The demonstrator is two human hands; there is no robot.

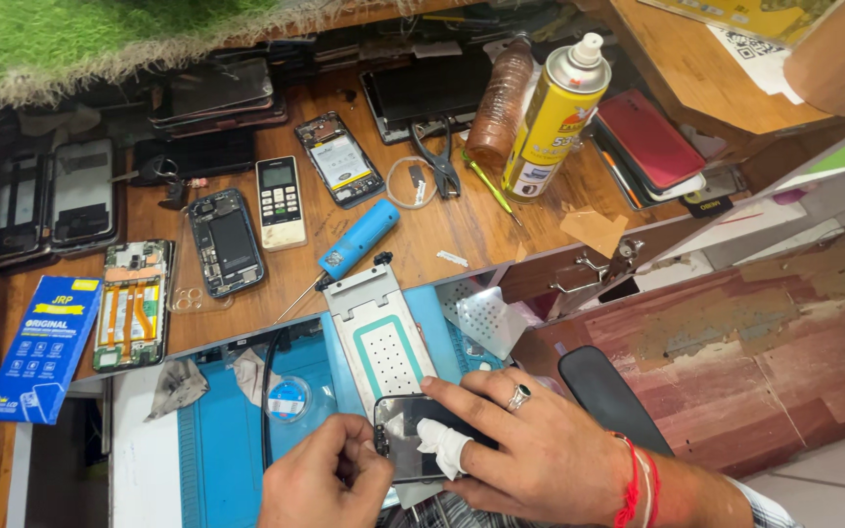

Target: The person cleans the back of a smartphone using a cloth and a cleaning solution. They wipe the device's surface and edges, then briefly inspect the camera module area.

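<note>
So both hands are down on a phone screen panel (411, 438) lying at the near end of the perforated metal plate (380, 337), on the blue work mat (222, 440). Left hand (330, 479) has its fingers curled in, pinching the panel's left edge. Right hand (530, 455) is spread flat across it, ring on one finger, and the forefinger is pressing a small white cloth wad (439, 443) onto the glass. Most of the panel is covered by the hands, so can't really make out its surface.

Behind the plate on the bench: a blue cylindrical tool (358, 239), an opened phone (228, 242), a white keypad handset (280, 202), a yellow spray can (553, 115) and a brown bottle (499, 100). Left of the plate sits a round tape roll (288, 399); far left, a blue box (43, 347) partly cut off.
</note>
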